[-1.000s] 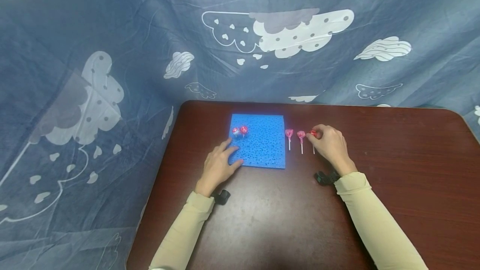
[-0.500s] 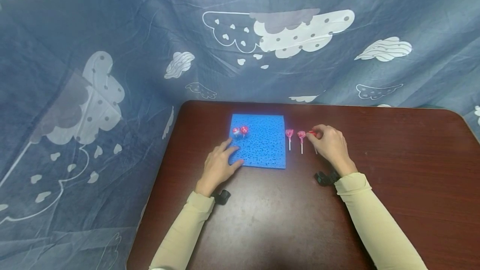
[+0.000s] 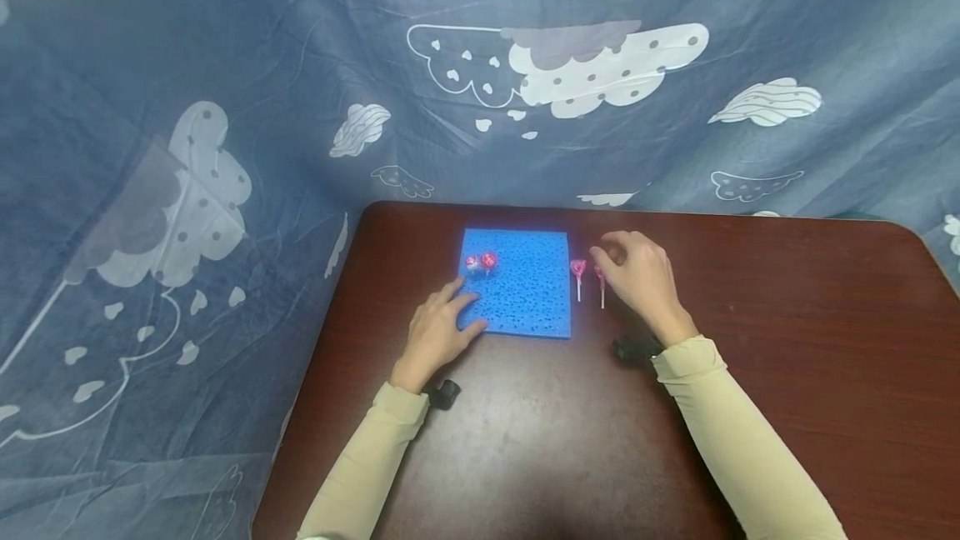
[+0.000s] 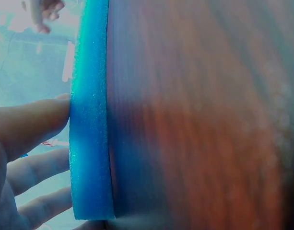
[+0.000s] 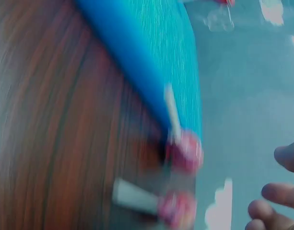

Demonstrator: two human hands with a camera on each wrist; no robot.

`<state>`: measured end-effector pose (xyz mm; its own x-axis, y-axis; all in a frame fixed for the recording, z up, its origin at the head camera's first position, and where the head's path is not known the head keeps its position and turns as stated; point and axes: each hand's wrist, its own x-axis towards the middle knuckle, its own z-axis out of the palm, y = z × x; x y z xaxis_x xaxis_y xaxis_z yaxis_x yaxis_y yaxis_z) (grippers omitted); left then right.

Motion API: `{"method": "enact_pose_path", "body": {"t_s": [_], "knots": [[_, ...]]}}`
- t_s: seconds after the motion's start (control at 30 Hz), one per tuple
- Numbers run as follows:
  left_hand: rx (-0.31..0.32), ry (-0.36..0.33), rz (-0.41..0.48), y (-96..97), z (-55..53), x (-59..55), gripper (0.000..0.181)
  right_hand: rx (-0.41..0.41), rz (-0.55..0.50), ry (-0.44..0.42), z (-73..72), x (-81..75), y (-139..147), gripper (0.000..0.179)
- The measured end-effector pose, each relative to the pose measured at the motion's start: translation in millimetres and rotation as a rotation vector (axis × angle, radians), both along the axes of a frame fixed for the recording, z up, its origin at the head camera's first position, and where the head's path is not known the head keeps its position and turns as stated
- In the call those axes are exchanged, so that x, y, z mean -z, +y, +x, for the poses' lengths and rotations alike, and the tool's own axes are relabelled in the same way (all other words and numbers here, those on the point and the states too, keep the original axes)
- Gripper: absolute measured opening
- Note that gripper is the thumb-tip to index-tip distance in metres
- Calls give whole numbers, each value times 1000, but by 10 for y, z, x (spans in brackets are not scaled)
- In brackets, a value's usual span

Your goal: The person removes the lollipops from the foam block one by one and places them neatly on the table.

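My left hand (image 3: 435, 327) rests at the near left corner of a blue foam block (image 3: 525, 290), its fingers spread and touching it. Two red-and-white lollipops (image 3: 488, 260) stand in the block's left part. My right hand (image 3: 637, 277) hovers over the table right of the block. In the right wrist view its fingers (image 5: 281, 194) are apart, with nothing seen between them. Beneath and beside it lie a pink lollipop (image 3: 578, 268) near the block's right edge and another lollipop (image 3: 602, 294), partly covered by the hand. The red lollipop seen earlier is hidden from view.
A dark brown wooden table (image 3: 787, 340) carries everything. Blue cloth (image 3: 525, 165) with white cloud prints hangs behind the table and along its left side. Both wrists wear a dark strapped device (image 3: 444, 394).
My right hand has left the red lollipop's place and shifted left, now over the neighbouring lollipop. The red lollipop is no longer visible. My left hand and the block keep their place.
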<state>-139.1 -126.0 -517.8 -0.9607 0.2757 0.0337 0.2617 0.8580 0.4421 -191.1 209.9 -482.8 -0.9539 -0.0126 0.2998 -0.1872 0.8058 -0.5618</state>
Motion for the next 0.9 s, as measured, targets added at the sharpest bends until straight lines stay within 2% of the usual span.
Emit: {"method": "enact_pose_path", "body": {"t_s": [0.13, 0.43, 0.67, 0.9], "knots": [[0, -3, -3, -4, 4, 14, 55, -106, -20, 12, -36, -32, -332, 37], [1, 6, -17, -10, 8, 19, 55, -283, -43, -40, -37, -57, -1008, 46], [10, 26, -33, -10, 0, 21, 56, -315, -11, -65, -46, 2, -1307, 47], [12, 40, -28, -7, -4, 9, 57, -319, -29, -78, -38, 61, -1419, 49]]}}
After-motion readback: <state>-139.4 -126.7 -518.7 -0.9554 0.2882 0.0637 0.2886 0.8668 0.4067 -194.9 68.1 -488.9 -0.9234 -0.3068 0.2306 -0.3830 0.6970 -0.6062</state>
